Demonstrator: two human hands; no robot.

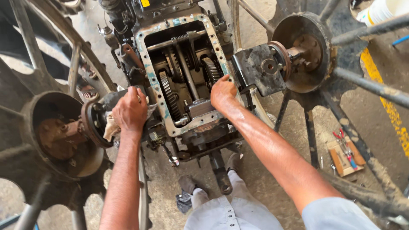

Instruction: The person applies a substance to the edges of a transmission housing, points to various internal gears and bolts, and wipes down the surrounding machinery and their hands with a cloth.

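Note:
An open gearbox housing [155, 81] with a chipped, greasy rim stands in front of me, its gears [169, 91] and shaft [186, 70] exposed inside. My left hand [130, 110] presses a dirty cloth [111, 127] against the left side of the housing, next to the left axle hub [59, 136]. My right hand [222, 91] rests on the right rim of the opening, fingers curled over the edge beside a gear. What the right fingers touch inside is hidden.
Large iron cage wheels [341, 76] flank the housing on both sides. A drawbar [220, 174] sticks out toward my feet. Pliers with red handles [341, 138] lie on a wooden board on the concrete at right. A white bucket [379, 9] stands top right.

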